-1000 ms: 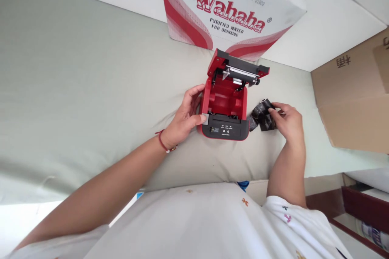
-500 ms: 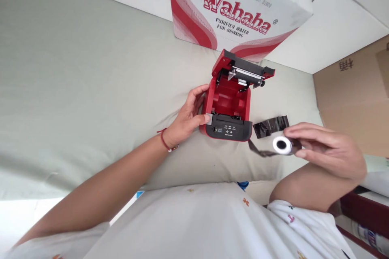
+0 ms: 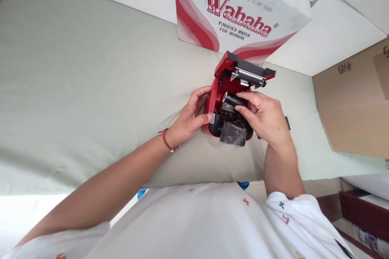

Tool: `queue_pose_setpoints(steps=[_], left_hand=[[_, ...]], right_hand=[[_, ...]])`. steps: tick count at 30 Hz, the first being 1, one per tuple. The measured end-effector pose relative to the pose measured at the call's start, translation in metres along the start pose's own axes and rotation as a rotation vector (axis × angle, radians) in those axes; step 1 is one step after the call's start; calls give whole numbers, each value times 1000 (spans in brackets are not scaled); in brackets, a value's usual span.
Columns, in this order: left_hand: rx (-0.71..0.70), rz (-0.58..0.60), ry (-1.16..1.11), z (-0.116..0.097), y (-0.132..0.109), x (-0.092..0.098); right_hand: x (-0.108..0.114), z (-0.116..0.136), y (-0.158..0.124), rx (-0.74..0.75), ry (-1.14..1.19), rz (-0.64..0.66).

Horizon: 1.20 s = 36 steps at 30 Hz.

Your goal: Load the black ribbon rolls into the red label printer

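A small red and black label printer sits on the pale green cloth with its lid raised. My left hand grips the printer's left side, thumb on the grey corner piece and fingers along the outer wall. Over the open bay, my right hand pinches a small roll of black labels with a white core. A loose strip of black film hangs from the roll across the printer's front panel, covering most of it. Whether the roll touches the bay floor cannot be seen.
A white and red water carton stands just behind the printer. To the right is a brown cardboard box. A piece of black film lies on the cloth, mostly hidden by my right hand.
My right hand has moved left with the roll, from beside the printer to over its open bay. The strip now lies across the front panel. My left hand keeps its hold.
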<state>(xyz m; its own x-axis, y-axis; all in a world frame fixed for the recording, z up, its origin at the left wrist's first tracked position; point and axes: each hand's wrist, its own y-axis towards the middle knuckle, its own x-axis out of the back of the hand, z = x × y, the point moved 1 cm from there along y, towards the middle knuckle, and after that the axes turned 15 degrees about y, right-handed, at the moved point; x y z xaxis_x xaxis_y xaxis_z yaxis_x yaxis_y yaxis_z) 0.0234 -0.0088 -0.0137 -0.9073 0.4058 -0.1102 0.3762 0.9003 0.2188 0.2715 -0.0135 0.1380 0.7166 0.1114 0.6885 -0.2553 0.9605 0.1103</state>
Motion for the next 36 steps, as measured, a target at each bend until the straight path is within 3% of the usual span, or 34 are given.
queue_pose_setpoints(steps=[7, 10, 15, 19, 21, 24, 26, 28, 31, 36], left_hand=[[0, -3, 14, 1, 0, 0], [-4, -8, 12, 0, 0, 0], [4, -20, 34, -4, -2, 0], [-24, -42, 89, -3, -5, -2], [-59, -96, 178, -4, -9, -4], [-171, -282, 463, -11, -16, -8], [-310, -413, 718, -22, -22, -11], [-478, -470, 930, -34, -28, -18], [-672, -398, 1091, -49, -38, -35], [-716, -272, 1274, -58, -41, -55]], right_hand=[[-20, -15, 20, -40, -229, -106], [-20, -15, 19, -11, -195, -126], [-8, 3, -9, 257, 132, -63], [0, 11, -44, 397, 88, -55], [-2, 8, -60, 438, 19, -69], [-11, 1, -78, 461, -28, -111], [-17, -3, -85, 458, -40, -149], [-22, -6, -89, 458, -56, -180], [-23, -9, -91, 469, -73, -190], [-14, -13, -88, 466, 1, -147]])
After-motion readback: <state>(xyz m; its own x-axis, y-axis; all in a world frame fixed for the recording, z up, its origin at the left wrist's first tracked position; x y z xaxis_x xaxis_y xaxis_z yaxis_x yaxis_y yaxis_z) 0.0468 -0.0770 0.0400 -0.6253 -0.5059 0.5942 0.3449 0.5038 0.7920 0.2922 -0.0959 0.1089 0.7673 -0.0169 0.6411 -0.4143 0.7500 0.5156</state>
